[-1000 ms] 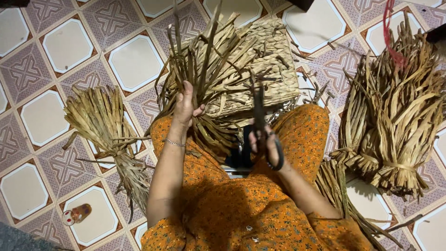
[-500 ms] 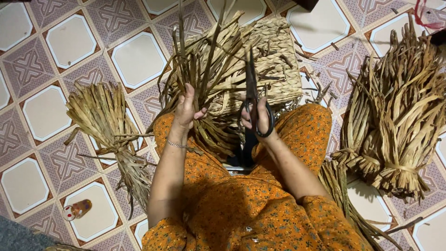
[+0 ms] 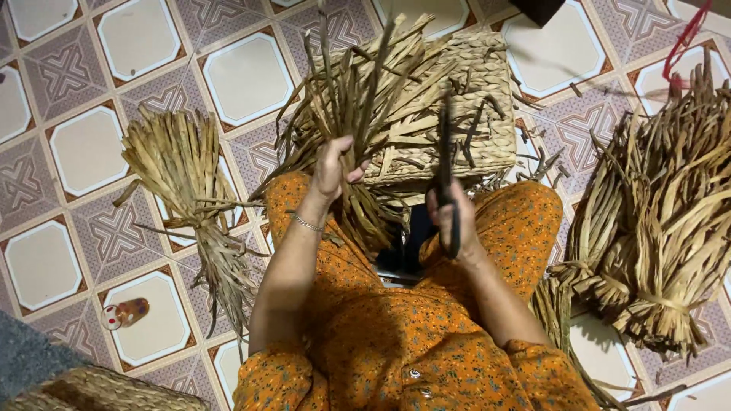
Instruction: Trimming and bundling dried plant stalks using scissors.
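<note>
Scissors (image 3: 445, 164) have swung upright since the earlier frame, blades pointing up over the woven basket (image 3: 464, 91). Right hand (image 3: 451, 217) fingers grasp their handles; left hand (image 3: 335, 167) fingers are clenched on a bunch of dried leaves (image 3: 358, 91) just left of the basket, whose contents cannot be seen

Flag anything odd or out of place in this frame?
Only minor things: a small bottle lies tipped on its side on the tiled floor, lower left, and loose dried-leaf scraps are scattered beside the woven mat. Nothing looks damaged.
</note>
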